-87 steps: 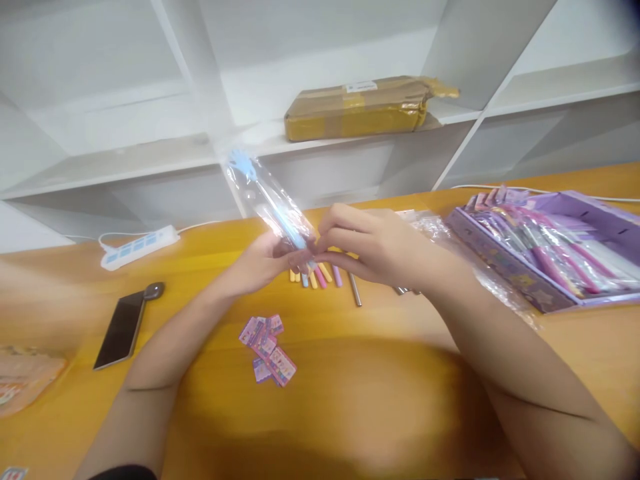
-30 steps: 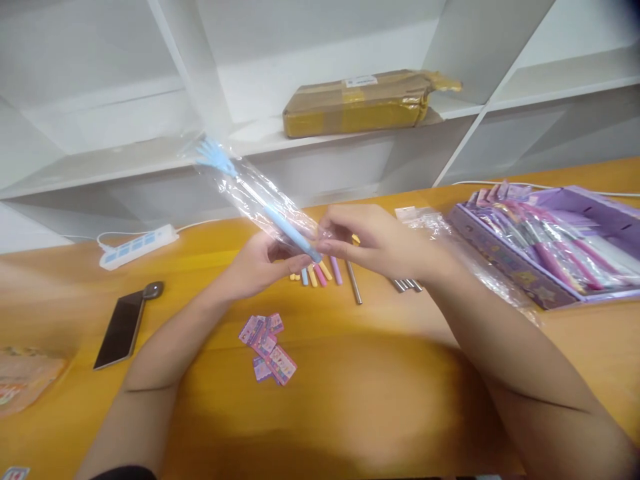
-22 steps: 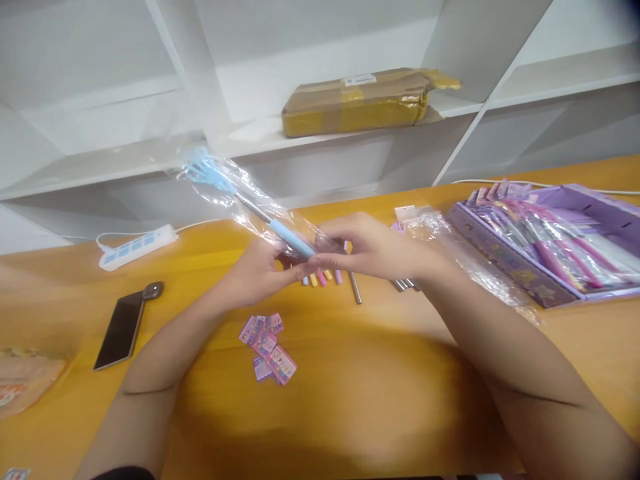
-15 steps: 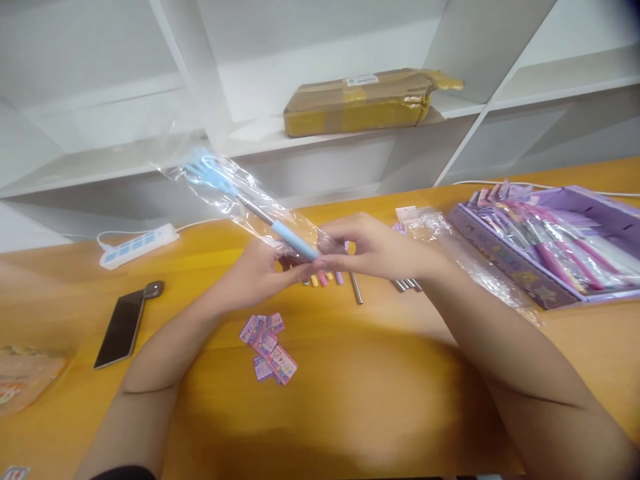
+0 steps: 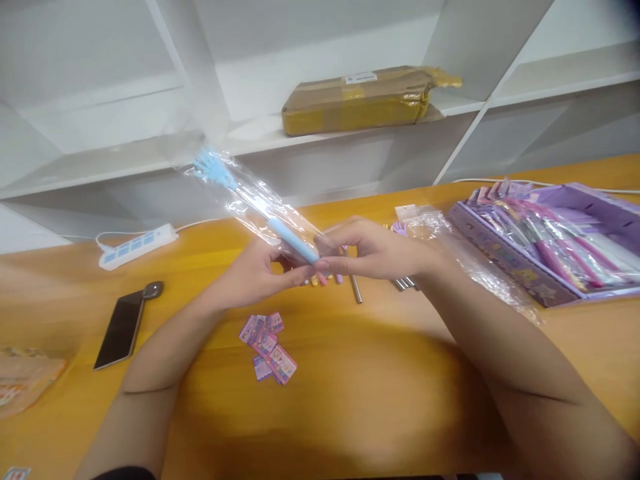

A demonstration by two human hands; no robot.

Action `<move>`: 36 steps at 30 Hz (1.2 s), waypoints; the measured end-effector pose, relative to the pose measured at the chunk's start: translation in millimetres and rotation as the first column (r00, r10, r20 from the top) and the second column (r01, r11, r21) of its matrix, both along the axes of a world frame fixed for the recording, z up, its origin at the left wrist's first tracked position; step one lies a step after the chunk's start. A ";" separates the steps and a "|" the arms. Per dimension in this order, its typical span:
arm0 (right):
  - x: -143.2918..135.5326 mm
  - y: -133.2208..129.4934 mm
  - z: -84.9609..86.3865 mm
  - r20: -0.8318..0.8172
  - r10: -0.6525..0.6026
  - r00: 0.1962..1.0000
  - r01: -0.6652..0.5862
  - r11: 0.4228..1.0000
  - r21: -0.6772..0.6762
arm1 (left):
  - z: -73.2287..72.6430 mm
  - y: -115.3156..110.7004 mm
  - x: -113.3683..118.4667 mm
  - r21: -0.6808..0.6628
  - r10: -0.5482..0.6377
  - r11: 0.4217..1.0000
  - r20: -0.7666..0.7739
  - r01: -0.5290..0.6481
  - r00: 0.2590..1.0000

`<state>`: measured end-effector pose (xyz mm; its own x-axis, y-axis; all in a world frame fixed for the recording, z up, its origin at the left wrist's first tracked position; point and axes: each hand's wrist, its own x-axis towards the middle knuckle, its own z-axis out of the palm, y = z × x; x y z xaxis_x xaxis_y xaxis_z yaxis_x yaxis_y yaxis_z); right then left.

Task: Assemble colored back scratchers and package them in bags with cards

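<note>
A light blue back scratcher [image 5: 290, 239] with a hand-shaped head and metal rod lies inside a clear plastic bag [image 5: 245, 207], tilted up to the left above the table. My left hand [image 5: 265, 273] is closed on the bag at the handle end, some fingers hidden behind it. My right hand [image 5: 373, 250] pinches the bag by the tip of the handle. Below my hands, partly covered by them, are several coloured handle ends [image 5: 325, 279] and a metal rod [image 5: 357, 288]. Several small pink and purple printed cards [image 5: 270, 347] lie nearer to me on the table.
At right, a purple box [image 5: 520, 267] holds several bagged back scratchers, with clear bags [image 5: 450, 247] beside it. A phone [image 5: 120, 327] and a power strip [image 5: 139, 247] lie at left. A taped carton [image 5: 355, 103] rests on the shelf behind.
The bagged back scratcher has shifted slightly, its head a little to the right and down. Both hands keep their hold near the handle end.
</note>
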<state>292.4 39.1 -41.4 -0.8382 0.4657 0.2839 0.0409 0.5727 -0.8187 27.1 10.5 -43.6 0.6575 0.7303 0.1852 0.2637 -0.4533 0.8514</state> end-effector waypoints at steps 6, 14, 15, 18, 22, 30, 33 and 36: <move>-5.8 -2.8 -1.6 -0.111 -0.087 0.990 0.110 0.969 0.223 | -3.3 0.7 1.6 0.017 0.031 0.999 0.021 -0.031 0.999; -6.1 -2.5 -3.7 -0.069 -0.057 0.996 0.066 0.988 0.138 | -2.4 -1.8 2.1 0.019 -0.007 1.000 0.049 0.007 0.999; -6.0 -1.9 -4.0 -0.072 -0.057 0.996 0.066 0.989 0.135 | -1.7 -1.4 2.2 0.024 -0.002 1.000 0.057 0.000 0.998; -6.2 -0.4 -5.3 -0.073 -0.058 0.996 0.066 0.992 0.110 | 0.0 0.7 3.0 0.051 0.009 0.999 0.057 -0.012 0.998; -5.4 0.0 -5.0 -0.075 -0.048 0.996 0.054 0.994 0.093 | 0.9 1.8 3.8 0.066 0.023 0.998 0.027 -0.024 0.999; 6.1 2.5 3.2 0.015 -0.072 0.997 0.067 0.973 0.223 | 2.7 0.6 0.8 0.153 0.020 0.988 -0.003 -0.020 1.000; 8.4 4.5 3.3 0.049 -0.055 0.997 0.044 0.976 0.211 | 4.6 2.3 -1.6 0.167 0.034 0.986 -0.034 -0.028 0.999; 9.1 5.0 3.5 0.064 -0.040 0.997 0.026 0.977 0.212 | 6.9 3.3 -4.2 0.185 0.038 0.982 -0.051 -0.028 0.998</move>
<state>301.6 44.1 -37.8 -0.8439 0.4289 0.3224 0.1135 0.7299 -0.6741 22.9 13.8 -36.7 0.6463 0.7085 0.2835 0.3247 -0.5915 0.7381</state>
